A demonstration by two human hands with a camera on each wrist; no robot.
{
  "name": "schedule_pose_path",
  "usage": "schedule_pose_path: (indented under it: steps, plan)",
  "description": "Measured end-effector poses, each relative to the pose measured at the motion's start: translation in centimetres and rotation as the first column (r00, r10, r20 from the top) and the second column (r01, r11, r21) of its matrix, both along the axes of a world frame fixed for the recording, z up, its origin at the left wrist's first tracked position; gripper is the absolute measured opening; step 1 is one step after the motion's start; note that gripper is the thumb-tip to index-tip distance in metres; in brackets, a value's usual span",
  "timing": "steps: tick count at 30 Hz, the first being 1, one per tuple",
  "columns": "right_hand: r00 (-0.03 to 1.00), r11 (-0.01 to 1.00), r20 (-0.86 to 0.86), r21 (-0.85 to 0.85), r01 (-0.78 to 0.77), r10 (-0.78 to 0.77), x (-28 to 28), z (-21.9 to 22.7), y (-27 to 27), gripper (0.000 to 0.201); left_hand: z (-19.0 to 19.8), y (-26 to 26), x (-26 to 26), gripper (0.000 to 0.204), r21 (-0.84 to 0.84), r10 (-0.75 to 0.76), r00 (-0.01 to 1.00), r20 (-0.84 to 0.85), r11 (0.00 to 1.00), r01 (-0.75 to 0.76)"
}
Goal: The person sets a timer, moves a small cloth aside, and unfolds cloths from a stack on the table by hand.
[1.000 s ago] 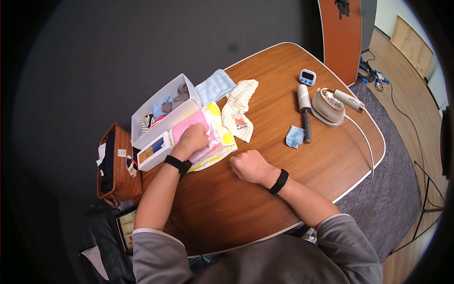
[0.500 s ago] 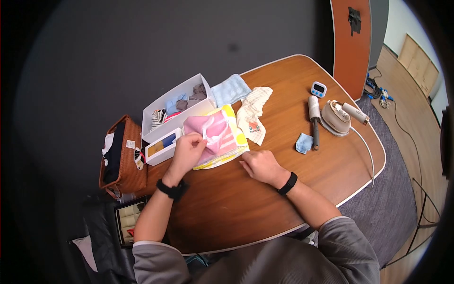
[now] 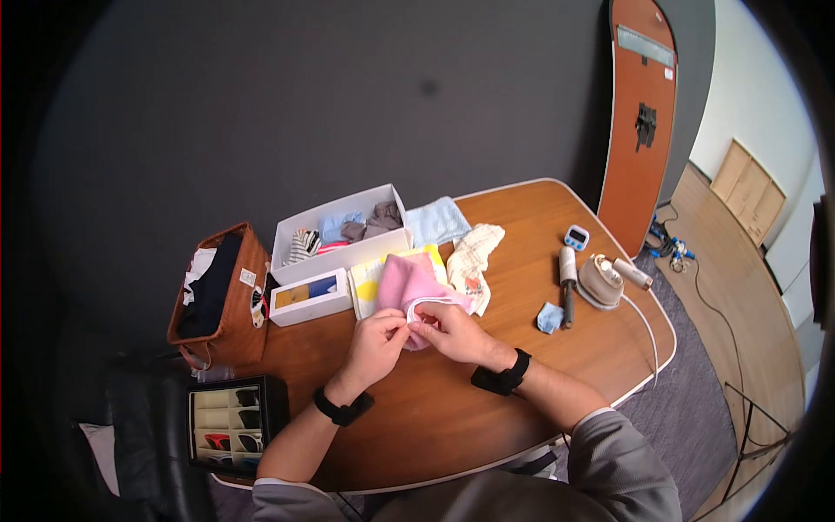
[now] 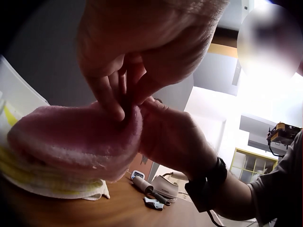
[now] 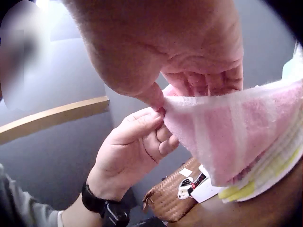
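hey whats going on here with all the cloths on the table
A person at a wooden table pinches the near edge of a pink towel with both the left hand and right hand. The towel lies on a yellow-and-white cloth, beside a white box of small folded fabrics. A lint roller and small iron sit to the right.

Cloths, boxes, iron on wooden table [image 3: 452,409]
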State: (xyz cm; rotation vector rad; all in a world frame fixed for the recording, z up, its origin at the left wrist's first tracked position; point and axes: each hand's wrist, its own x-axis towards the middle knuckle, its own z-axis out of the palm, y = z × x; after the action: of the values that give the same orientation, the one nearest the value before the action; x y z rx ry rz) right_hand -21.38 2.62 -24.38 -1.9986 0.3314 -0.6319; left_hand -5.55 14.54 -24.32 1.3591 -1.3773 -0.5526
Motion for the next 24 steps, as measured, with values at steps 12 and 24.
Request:
schedule_pose_path:
  steps: [12, 24]
  plan:
    - [0.941, 0.575, -0.120, -0.814, 0.090, -0.317, 3.0, 14.2, -6.1, 0.011, 15.0, -2.9, 7.0, 0.012, -0.169, 0.262, 0.855, 0.447, 0.964, -0.207]
    - [0.789, 0.499, 0.196, -0.680, 0.538, -0.583, -3.1, 29.9, -11.0, 0.027, 25.8, 0.3, 9.3, 0.032, -0.275, 0.507, 0.633, 0.585, 0.858, -0.433]
